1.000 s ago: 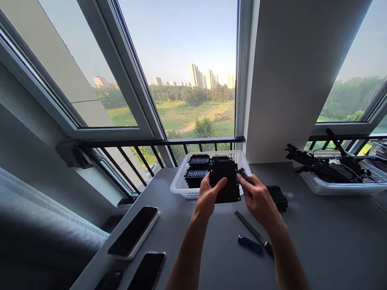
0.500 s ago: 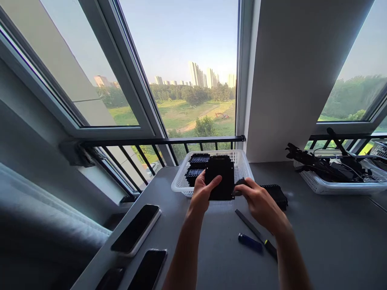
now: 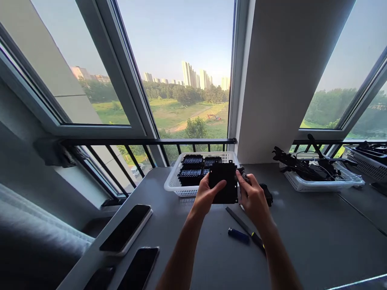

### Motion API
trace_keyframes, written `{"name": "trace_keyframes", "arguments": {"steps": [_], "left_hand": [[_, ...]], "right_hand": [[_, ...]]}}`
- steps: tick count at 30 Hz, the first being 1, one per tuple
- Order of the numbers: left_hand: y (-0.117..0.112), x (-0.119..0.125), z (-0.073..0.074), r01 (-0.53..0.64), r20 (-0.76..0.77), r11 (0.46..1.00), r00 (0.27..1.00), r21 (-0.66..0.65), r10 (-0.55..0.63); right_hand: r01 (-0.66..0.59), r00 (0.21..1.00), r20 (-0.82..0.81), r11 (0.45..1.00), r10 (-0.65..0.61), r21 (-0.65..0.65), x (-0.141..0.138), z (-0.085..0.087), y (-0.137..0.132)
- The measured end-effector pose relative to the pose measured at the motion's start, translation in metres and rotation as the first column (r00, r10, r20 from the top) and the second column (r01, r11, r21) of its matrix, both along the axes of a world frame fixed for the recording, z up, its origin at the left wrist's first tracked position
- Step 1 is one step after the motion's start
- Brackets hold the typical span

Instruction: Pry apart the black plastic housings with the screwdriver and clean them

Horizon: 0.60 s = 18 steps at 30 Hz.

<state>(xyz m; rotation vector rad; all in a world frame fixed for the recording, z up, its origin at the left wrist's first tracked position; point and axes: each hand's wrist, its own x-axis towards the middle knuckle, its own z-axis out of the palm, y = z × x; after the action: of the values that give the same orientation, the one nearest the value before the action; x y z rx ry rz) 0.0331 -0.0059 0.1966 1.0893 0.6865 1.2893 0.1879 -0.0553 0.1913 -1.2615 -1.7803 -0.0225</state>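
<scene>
My left hand (image 3: 207, 193) grips a flat black rectangular plastic part (image 3: 223, 189) with small tabs along its edges, thumb across its face. Closed at that part's right edge is my right hand (image 3: 250, 193); its index finger touches the upper right side. A small dark grey piece (image 3: 244, 174) shows at those fingers, too dim to make out its kind. Behind the part stands a white plastic basket (image 3: 171, 185) with several stacked black plastic parts (image 3: 190, 173). Below the hands lie a flat file (image 3: 242, 221) with a black and yellow handle and a dark blue cylindrical object (image 3: 238, 235).
Two phones (image 3: 125, 229) (image 3: 139, 270) and a dark rounded object (image 3: 99, 278) lie at the left on the grey table. Another black part (image 3: 267, 195) sits behind my right hand. White baskets (image 3: 305, 183) with black parts and cables stand farther right, near the window railing (image 3: 145, 141).
My right hand has moved from the part's lower right edge up to its upper right edge. The view has turned slightly right, and the held part sits a little lower.
</scene>
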Motion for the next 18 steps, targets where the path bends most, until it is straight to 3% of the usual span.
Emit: {"name": "trace_keyframes", "arguments": {"steps": [6,11,15,18], "left_hand": [[-0.006,-0.002,0.002,-0.069,0.034,0.998,0.997,-0.008,0.07],[-0.028,-0.003,0.0,-0.105,-0.077,0.993,0.991,0.06,0.11],[-0.042,-0.012,-0.006,-0.247,-0.33,0.943,0.891,0.221,0.311],[-0.052,-0.02,-0.013,-0.219,-0.508,0.892,0.757,0.397,0.412]], "right_hand": [[-0.161,0.958,0.204,0.966,0.202,-0.202,0.016,0.015,-0.032],[-0.257,0.959,0.036,0.914,0.282,-0.314,0.032,0.023,-0.058],[-0.23,0.967,-0.185,0.919,0.177,-0.32,0.036,-0.001,-0.068],[-0.302,0.926,-0.328,0.887,0.186,-0.349,0.025,-0.032,-0.072]]}}
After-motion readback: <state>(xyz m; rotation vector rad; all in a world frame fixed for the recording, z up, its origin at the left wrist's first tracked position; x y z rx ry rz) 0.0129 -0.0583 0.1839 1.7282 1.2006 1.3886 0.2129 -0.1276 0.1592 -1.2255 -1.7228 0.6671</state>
